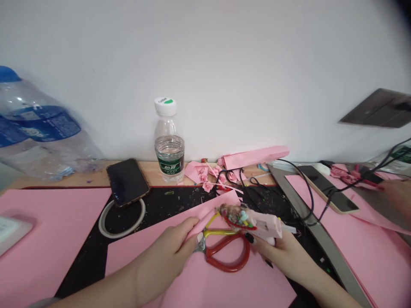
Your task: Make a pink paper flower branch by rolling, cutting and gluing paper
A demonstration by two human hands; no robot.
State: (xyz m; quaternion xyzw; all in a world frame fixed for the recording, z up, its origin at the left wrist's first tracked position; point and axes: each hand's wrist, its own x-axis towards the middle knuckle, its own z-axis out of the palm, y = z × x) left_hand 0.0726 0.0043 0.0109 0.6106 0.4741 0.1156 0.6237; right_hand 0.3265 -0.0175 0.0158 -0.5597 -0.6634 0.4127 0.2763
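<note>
My left hand pinches the folded edge of a sheet of pink paper in front of me. In my right hand is a pale pink hot glue gun, its nozzle end crusted with multicoloured glue and pointing left. That nozzle reaches over the paper's folded edge; whether it touches the paper I cannot tell. Scissors with one red and one yellow handle lie on the sheet between my hands, their blades largely hidden by my left hand and the paper.
A water bottle, a dark phone and a tape roll stand or lie behind my left hand. Pink scraps and black cables are by the wall. At right are another phone and another person's hand.
</note>
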